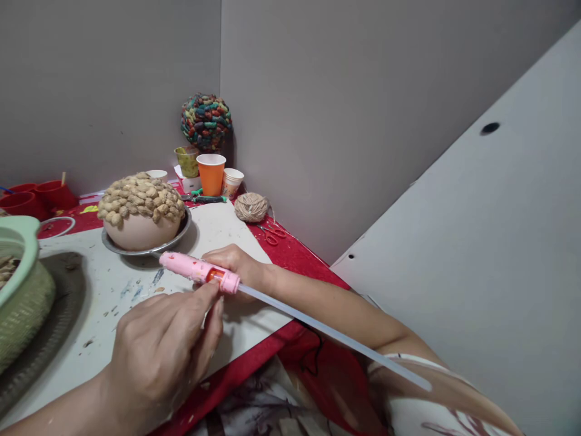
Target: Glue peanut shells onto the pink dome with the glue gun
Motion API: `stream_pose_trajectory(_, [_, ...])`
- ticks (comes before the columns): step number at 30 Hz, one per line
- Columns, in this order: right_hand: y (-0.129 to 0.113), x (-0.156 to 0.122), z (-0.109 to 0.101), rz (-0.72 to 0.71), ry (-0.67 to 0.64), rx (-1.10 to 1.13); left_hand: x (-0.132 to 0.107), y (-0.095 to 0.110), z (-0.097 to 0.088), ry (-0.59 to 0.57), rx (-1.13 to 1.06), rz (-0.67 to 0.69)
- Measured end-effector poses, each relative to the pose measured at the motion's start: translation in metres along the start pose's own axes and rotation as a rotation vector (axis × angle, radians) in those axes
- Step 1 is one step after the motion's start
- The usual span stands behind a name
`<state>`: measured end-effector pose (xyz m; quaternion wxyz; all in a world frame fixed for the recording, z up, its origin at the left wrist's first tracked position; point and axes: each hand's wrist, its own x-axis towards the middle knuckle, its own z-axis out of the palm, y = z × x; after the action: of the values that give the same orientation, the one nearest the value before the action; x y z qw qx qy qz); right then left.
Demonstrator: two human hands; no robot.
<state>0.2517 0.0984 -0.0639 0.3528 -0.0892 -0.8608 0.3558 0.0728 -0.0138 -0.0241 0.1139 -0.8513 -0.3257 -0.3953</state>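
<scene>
A pink hot glue gun (186,267) lies sideways over the white board, its nozzle pointing left and a long translucent glue stick (336,336) sticking out of its back end. My right hand (238,266) is wrapped round it from the far side, partly hidden behind the body. My left hand (158,345) has curled fingers, with the forefinger pressed at the orange slot in the gun's side and the thumb just below. Beyond the nozzle, a pale ball covered on top with peanuts in their shells (140,200) rests in a shallow metal bowl (185,227).
A green basket (34,242) stands on a dark tray (59,327) at left. Red cups (57,195), an orange cup (211,174), pliers (209,198), a twine ball (251,208), red scissors (272,235) and a multicoloured ball (206,121) line the back. Grey walls enclose the table.
</scene>
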Motion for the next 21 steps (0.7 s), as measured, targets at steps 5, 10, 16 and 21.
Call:
stream_pose_trajectory(5, [-0.001, 0.0, 0.002, 0.081, 0.021, 0.09, 0.007, -0.005, 0.001, -0.003, 0.208, 0.11])
stream_pose_trajectory(10, [-0.003, 0.002, 0.001, 0.143, 0.18, 0.05, 0.013, -0.01, 0.002, 0.053, 0.137, 0.118])
stream_pose_trajectory(16, [-0.009, 0.001, 0.004, 0.122, 0.307, -0.132, 0.007, -0.002, 0.002, 0.086, 0.082, 0.279])
stream_pose_trajectory(21, [-0.013, -0.001, 0.006, 0.159, 0.345, -0.283, 0.006, 0.003, 0.009, 0.082, 0.088, 0.407])
